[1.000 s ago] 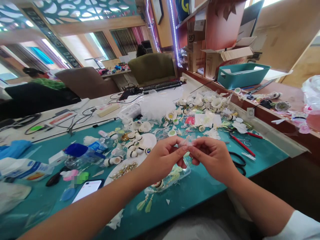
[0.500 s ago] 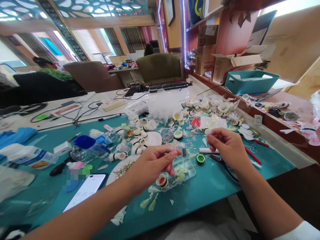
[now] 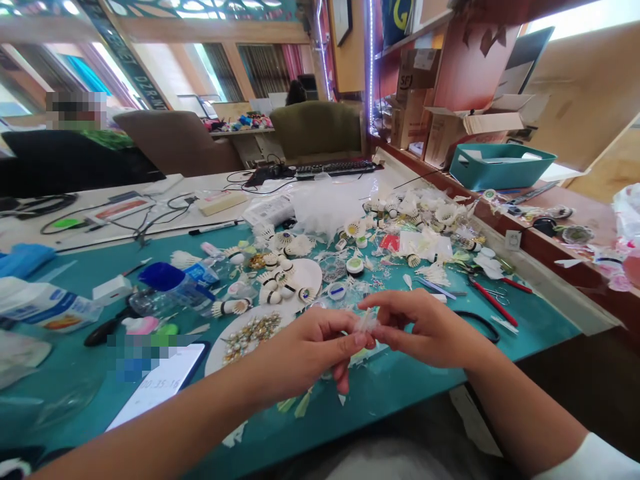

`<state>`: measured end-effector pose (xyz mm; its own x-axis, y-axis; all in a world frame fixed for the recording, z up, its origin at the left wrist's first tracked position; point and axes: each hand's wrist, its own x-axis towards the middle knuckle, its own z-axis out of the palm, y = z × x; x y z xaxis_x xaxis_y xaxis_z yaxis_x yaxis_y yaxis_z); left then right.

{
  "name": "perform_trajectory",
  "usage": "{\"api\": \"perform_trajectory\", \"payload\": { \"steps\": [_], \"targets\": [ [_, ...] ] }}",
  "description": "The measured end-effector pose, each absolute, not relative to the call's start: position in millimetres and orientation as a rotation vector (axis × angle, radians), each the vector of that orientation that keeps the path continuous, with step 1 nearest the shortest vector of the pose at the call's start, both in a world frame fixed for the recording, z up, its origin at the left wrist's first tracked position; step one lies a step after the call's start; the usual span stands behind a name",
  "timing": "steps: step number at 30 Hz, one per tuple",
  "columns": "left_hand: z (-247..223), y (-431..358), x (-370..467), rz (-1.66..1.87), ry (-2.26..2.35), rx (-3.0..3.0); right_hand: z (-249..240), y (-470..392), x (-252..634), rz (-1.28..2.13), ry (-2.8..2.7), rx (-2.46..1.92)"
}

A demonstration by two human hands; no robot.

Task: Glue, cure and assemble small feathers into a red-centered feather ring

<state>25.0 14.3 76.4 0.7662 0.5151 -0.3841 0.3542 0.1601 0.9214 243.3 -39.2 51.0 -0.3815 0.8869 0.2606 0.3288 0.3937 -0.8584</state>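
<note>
My left hand (image 3: 327, 337) pinches a small pale, translucent piece (image 3: 367, 321) between thumb and fingers, above the green mat (image 3: 400, 417). From the right, my right hand (image 3: 417, 327) meets it, its thumb and index finger closed around the same piece. Below the hands, the clear compartment box (image 3: 361, 355) is mostly covered. A white plate of beads (image 3: 253, 333) lies left of my left hand. Behind the hands sit shuttlecock pieces (image 3: 283, 283) and a small round green-and-white container (image 3: 355, 267).
A phone (image 3: 160, 383), a blue scoop (image 3: 163, 277) and a white bottle (image 3: 45, 303) are on the left. Red-handled pliers (image 3: 493, 300) and a black loop (image 3: 480, 323) lie at the right. A teal basket (image 3: 500, 167) stands behind. Across the room sits a person (image 3: 100, 130).
My right hand has moved left and down to meet my left hand at the pale piece. The compartment box is now more covered by the hands, and the view has shifted slightly.
</note>
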Motion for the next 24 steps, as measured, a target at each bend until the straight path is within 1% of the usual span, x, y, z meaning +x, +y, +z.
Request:
{"api": "perform_trajectory", "payload": {
  "steps": [6, 10, 14, 17, 19, 22, 24],
  "targets": [
    [71, 10, 20, 0.066, 0.717, 1.438, 53, -42, 238, 0.805, -1.989, -0.941],
    [68, 7, 13, 0.071, 0.718, 1.415, 55, -43, 240, 0.769, -1.949, -1.042],
    [63, 2, 2, 0.104, 0.683, 1.376, 60, -44, 243, 0.718, -2.029, -1.169],
    [60, -4, -6, 0.131, 0.704, 1.327, 64, -39, 247, 0.552, -2.066, -1.285],
    [57, -11, -12, 0.146, 0.710, 1.274, 64, -29, 253, 0.392, -2.028, -1.445],
    [50, -21, -20, 0.181, 0.690, 1.198, 56, -11, 265, 0.151, -1.978, -1.701],
    [47, -26, -25, 0.209, 0.664, 1.145, 51, -5, 270, 0.060, -2.036, -1.763]
  ]
}}
